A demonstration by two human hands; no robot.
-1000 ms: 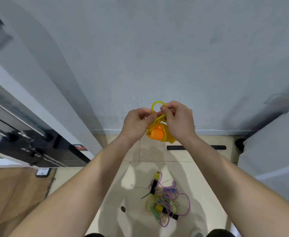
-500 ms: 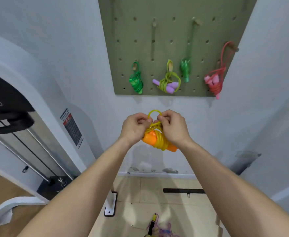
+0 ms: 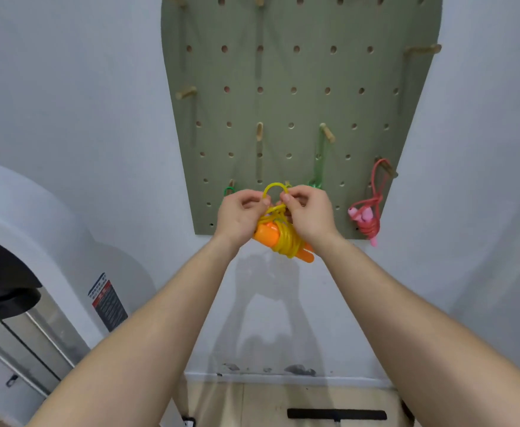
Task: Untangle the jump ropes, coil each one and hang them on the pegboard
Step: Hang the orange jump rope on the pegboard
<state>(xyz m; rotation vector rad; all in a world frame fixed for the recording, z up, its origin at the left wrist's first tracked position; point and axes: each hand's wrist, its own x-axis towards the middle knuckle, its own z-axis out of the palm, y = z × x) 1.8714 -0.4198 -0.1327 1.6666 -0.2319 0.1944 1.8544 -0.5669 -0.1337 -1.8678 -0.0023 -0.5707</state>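
Note:
A coiled yellow jump rope with orange handles (image 3: pixel 283 240) hangs between my hands in front of the green pegboard (image 3: pixel 298 72). My left hand (image 3: pixel 240 214) and my right hand (image 3: pixel 309 212) each pinch the base of a small yellow loop (image 3: pixel 274 188) that stands up from the coil. A coiled pink rope (image 3: pixel 368 217) hangs from a peg at the board's lower right. A green rope (image 3: pixel 319 166) hangs from a middle peg, and another green loop (image 3: pixel 229 190) shows just left of my left hand. My hands hide the board's lower middle pegs.
Several bare wooden pegs stick out, among them one (image 3: pixel 259 131) above my hands and one (image 3: pixel 186 93) at the upper left. A white and black machine (image 3: pixel 21 257) stands at the left. A black bar (image 3: pixel 337 414) lies on the floor below.
The view has tilted up from the floor to the pegboard, and the tangled ropes on the floor have left the frame. My hands have risen with the yellow rope to the board's lower edge.

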